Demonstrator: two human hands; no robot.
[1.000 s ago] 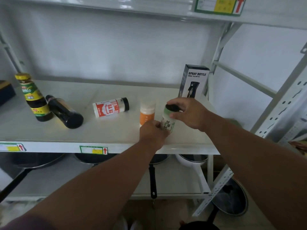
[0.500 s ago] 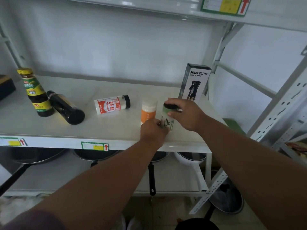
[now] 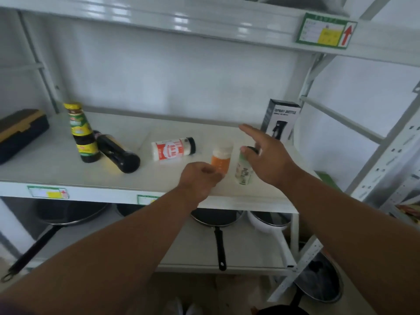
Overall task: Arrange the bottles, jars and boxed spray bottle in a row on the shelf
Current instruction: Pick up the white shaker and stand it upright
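A green-labelled jar (image 3: 244,170) with a black cap stands upright near the shelf's (image 3: 56,164) front right. My right hand (image 3: 266,155) hovers over it with fingers spread, holding nothing. My left hand (image 3: 200,180) is loosely curled just left of the jar, in front of an upright orange jar (image 3: 221,159). A red-and-white shaker (image 3: 173,148) and a dark bottle (image 3: 118,153) lie on their sides. A sauce bottle (image 3: 83,133) with a yellow cap stands at the left. The boxed spray bottle (image 3: 280,120) stands at the back right.
A dark flat case (image 3: 20,133) lies at the shelf's far left. Frying pans (image 3: 216,220) and a white pot (image 3: 269,223) sit on the lower shelf. An upper shelf (image 3: 204,19) runs overhead. A perforated white upright (image 3: 391,155) rises at the right.
My right hand has let go of the green-labelled jar's cap and lifted with fingers spread. My left hand has come off the jar's base and drawn left. The jar now stands alone.
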